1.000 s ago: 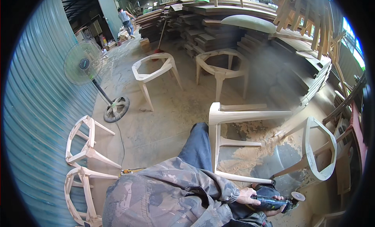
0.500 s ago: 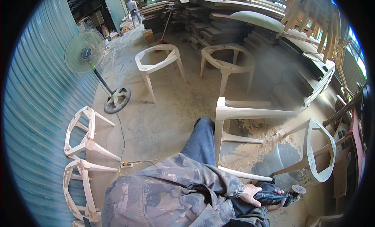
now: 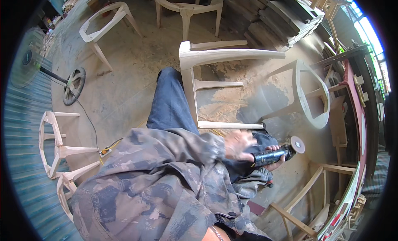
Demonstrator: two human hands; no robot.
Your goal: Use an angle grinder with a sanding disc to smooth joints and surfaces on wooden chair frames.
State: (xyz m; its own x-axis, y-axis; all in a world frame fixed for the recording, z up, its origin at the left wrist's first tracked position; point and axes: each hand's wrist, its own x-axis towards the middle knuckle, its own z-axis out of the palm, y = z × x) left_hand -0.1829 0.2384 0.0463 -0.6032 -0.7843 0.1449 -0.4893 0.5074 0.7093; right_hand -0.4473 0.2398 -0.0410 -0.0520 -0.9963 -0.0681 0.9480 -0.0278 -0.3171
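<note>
A black angle grinder (image 3: 271, 157) with a round sanding disc (image 3: 297, 144) lies across my lap side, its disc end pointing right. Around its body the fingers of my right hand (image 3: 275, 160) are wrapped. My left hand (image 3: 239, 144) is beside the grinder's rear end, its fingers smeared by motion; whether it touches the tool I cannot tell. Just beyond my hands, a pale wooden chair frame (image 3: 189, 92) lies on its side against my leg, its legs pointing right. The lowest leg passes close above my left hand.
More wooden frames stand or lie around: two at the back (image 3: 186, 11) (image 3: 103, 25), one at right (image 3: 302, 96), others at left (image 3: 54, 150). A floor fan (image 3: 72, 85) stands left, its cord running to a power strip (image 3: 105, 151). Sawdust (image 3: 224, 106) covers the floor; boards (image 3: 286, 21) are stacked behind.
The view has turned right and downward, so the scene sits farther left and higher. My left hand, earlier resting on the grinder, is now blurred near its rear end. The right keeps its hold.
</note>
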